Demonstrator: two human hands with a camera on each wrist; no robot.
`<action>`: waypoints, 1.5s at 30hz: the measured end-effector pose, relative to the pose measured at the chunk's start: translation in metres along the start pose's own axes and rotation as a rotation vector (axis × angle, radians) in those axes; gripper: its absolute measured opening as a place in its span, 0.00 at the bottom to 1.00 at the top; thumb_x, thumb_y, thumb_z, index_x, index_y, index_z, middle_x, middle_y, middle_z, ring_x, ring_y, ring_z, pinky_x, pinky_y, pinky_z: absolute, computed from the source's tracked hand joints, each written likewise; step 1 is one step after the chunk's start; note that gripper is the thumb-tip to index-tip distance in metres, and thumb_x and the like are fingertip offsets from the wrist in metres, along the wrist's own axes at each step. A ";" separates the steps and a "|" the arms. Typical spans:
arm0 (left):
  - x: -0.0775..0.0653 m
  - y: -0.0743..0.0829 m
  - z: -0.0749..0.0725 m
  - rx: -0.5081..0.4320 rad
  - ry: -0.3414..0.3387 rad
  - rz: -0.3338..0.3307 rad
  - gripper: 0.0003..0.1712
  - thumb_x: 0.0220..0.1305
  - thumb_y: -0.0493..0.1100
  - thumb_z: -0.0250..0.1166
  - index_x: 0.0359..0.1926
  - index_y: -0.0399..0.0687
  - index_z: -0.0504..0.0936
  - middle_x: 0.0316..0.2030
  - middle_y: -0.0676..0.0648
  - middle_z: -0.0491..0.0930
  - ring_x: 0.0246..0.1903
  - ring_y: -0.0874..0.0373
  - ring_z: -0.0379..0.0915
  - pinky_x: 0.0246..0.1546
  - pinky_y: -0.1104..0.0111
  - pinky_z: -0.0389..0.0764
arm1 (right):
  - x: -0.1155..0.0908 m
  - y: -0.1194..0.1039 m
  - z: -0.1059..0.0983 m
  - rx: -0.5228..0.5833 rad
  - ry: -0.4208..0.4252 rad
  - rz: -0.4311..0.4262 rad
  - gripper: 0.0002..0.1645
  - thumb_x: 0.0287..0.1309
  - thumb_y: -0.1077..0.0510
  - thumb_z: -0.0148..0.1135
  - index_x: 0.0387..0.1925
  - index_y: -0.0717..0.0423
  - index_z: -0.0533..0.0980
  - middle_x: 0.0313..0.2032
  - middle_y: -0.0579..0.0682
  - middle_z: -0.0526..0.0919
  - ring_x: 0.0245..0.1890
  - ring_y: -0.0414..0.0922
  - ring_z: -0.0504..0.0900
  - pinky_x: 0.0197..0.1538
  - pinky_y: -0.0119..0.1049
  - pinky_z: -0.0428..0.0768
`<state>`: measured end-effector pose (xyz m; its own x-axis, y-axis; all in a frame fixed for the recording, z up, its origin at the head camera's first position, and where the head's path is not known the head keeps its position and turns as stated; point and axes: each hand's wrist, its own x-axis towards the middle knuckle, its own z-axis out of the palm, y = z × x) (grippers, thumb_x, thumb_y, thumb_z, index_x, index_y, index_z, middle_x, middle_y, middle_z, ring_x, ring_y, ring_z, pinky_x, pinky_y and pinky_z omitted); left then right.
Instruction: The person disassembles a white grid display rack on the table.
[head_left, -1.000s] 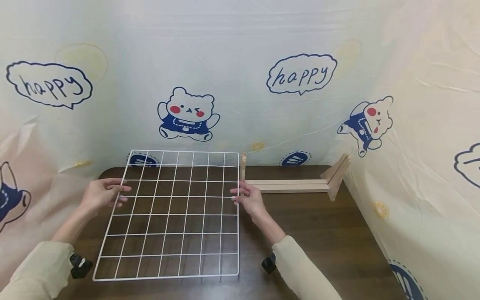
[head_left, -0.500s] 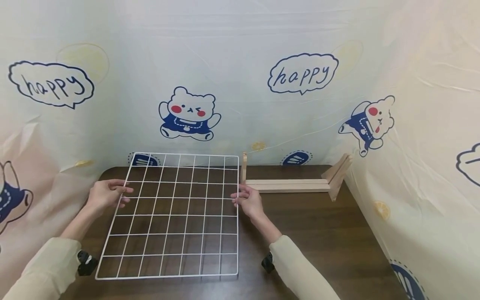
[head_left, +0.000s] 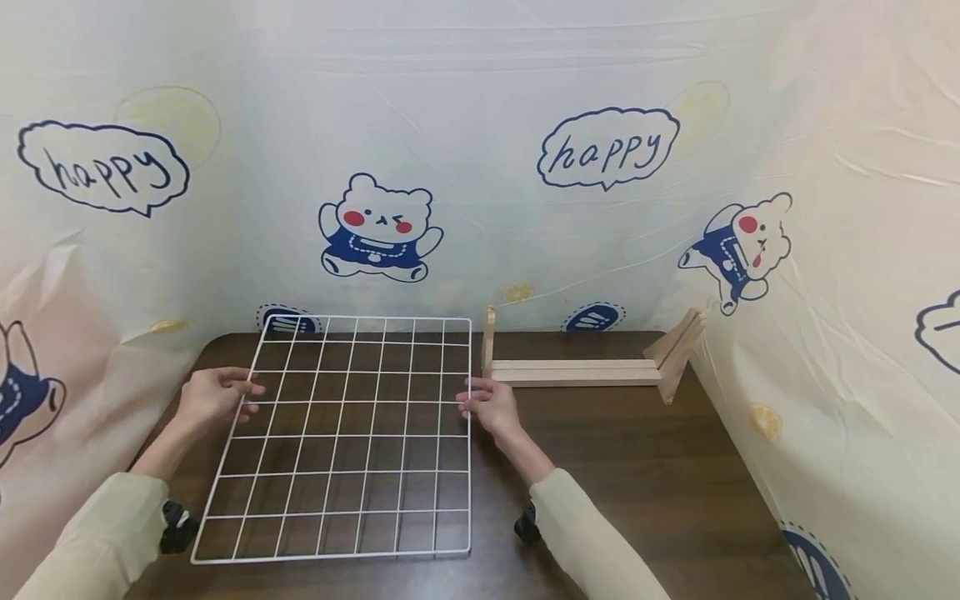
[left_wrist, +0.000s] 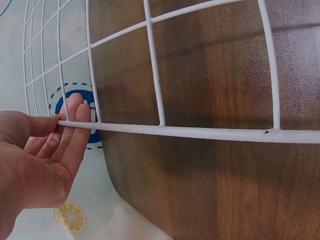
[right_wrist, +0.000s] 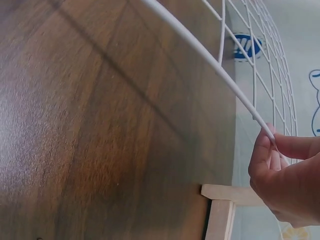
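A square white wire grid panel (head_left: pixel 342 437) is held by both hands, its far edge raised above the table. My left hand (head_left: pixel 216 395) pinches the panel's left side wire, the thumb on top and the other fingers beneath. On the opposite side, my right hand (head_left: pixel 491 407) pinches the right side wire between thumb and fingertips. In the left wrist view the thumb of the left hand (left_wrist: pixel 42 150) presses the frame wire of the grid (left_wrist: pixel 165 131). In the right wrist view the right hand (right_wrist: pixel 287 172) grips the frame's edge wire (right_wrist: pixel 210 57).
A wooden stand (head_left: pixel 573 372) with two upright end pieces lies at the back right, its left end close to my right hand. The brown table (head_left: pixel 637 483) meets a printed curtain (head_left: pixel 480 167) at the back and sides.
The panel's far edge has sunk lower, and the panel's right edge has shifted slightly left. Both hands moved down a little with it, still gripping its sides.
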<state>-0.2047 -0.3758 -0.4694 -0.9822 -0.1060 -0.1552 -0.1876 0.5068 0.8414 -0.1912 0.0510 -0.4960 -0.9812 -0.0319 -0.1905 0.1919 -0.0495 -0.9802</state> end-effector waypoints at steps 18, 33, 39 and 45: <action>0.009 -0.015 0.010 0.155 0.054 0.172 0.20 0.66 0.29 0.48 0.54 0.15 0.68 0.29 0.30 0.82 0.21 0.44 0.82 0.18 0.57 0.85 | 0.011 0.011 0.009 -0.366 0.061 -0.156 0.18 0.50 0.81 0.53 0.46 0.79 0.72 0.27 0.68 0.82 0.21 0.59 0.83 0.27 0.44 0.86; 0.010 -0.023 0.016 0.326 0.077 0.223 0.17 0.63 0.28 0.53 0.51 0.16 0.72 0.37 0.25 0.79 0.18 0.44 0.81 0.13 0.65 0.82 | 0.012 0.008 0.016 -0.768 0.070 -0.218 0.16 0.53 0.74 0.60 0.46 0.73 0.76 0.22 0.54 0.82 0.23 0.48 0.82 0.44 0.50 0.83; 0.013 -0.028 0.017 0.346 0.038 0.208 0.18 0.63 0.27 0.54 0.50 0.15 0.72 0.34 0.26 0.80 0.16 0.46 0.80 0.12 0.65 0.81 | 0.017 0.010 0.017 -0.904 0.055 -0.209 0.06 0.51 0.74 0.58 0.25 0.64 0.75 0.21 0.52 0.76 0.26 0.52 0.79 0.32 0.48 0.82; 0.013 -0.033 0.019 0.387 0.014 0.156 0.19 0.63 0.29 0.55 0.51 0.15 0.71 0.23 0.36 0.80 0.14 0.49 0.79 0.13 0.65 0.80 | 0.020 0.013 0.019 -0.934 0.013 -0.162 0.13 0.50 0.75 0.58 0.18 0.59 0.70 0.19 0.52 0.75 0.23 0.49 0.77 0.27 0.44 0.81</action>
<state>-0.2113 -0.3777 -0.5095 -0.9994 -0.0124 -0.0317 -0.0289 0.8014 0.5974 -0.2078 0.0308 -0.5117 -0.9956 -0.0831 -0.0431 -0.0363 0.7669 -0.6408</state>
